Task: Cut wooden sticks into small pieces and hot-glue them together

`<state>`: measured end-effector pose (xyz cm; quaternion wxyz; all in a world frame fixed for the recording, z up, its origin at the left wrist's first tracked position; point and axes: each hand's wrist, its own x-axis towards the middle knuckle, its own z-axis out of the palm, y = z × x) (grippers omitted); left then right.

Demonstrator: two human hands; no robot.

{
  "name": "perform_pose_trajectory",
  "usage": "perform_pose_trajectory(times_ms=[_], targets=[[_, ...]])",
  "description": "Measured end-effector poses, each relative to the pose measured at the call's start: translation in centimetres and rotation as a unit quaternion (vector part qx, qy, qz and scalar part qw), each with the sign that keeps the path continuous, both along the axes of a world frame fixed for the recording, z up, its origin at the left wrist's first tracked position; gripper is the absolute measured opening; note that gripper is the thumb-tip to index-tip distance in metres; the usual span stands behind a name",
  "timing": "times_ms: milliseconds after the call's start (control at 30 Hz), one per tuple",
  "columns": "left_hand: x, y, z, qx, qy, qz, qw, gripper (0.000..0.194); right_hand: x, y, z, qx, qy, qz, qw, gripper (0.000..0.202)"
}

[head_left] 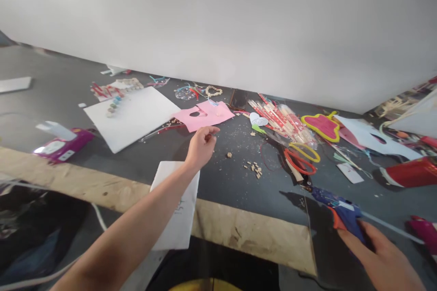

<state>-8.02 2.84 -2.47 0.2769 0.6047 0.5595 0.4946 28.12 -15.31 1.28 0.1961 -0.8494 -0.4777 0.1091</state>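
My right hand (385, 254), at the lower right, is wrapped round a blue hot glue gun (336, 202) with an orange trigger. Its nozzle points left over the table, and a pale glue stick (392, 228) extends from its rear. My left hand (202, 146) hovers at the middle of the table with fingers pinched together; whatever they hold, if anything, is too small to make out. Just beyond it lies pink paper (205, 116) with a cut-out hole. To its right are a small bead-like cluster (229, 155) and several short wooden bits (254, 169).
Scissors with orange handles (300, 162) lie right of centre, near wrapped chopsticks (273, 116). A white board (136, 116) is at the left, beside a purple glue gun (64, 145). Under my left forearm, a white sheet (174, 223) overhangs the wooden edge. A red cup (413, 173) lies at right.
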Motion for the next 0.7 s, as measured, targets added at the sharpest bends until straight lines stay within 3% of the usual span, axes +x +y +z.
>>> perform_pose_trajectory(times_ms=[67, 167, 267, 367, 467, 700], targets=[[0.3, -0.3, 0.5, -0.004, 0.005, -0.018, 1.0, 0.025, -1.3, -0.2, 0.3, 0.016, 0.106, -0.01, 0.994, 0.029], [1.2, -1.2, 1.8, 0.009, 0.045, -0.071, 0.996, 0.021, -3.8, 0.3, 0.8, 0.05, 0.318, 0.013, 0.947, 0.035], [2.7, -2.2, 2.9, 0.045, 0.17, -0.192, 0.966, 0.019, -6.0, 1.5, 1.0, 0.069, 0.436, 0.053, 0.896, 0.038], [4.1, -2.6, 3.0, 0.074, 0.282, -0.273, 0.917, 0.018, -7.4, 2.6, 0.7, 0.085, 0.459, 0.095, 0.879, 0.038], [4.9, -2.7, 2.4, 0.065, 0.359, -0.287, 0.886, 0.019, -8.0, 3.0, 0.1, 0.084, 0.436, 0.136, 0.886, 0.034], [5.6, -2.7, 0.8, 0.051, 0.407, -0.265, 0.873, 0.018, -8.1, 2.4, -0.9, 0.04, 0.396, 0.155, 0.904, 0.037]])
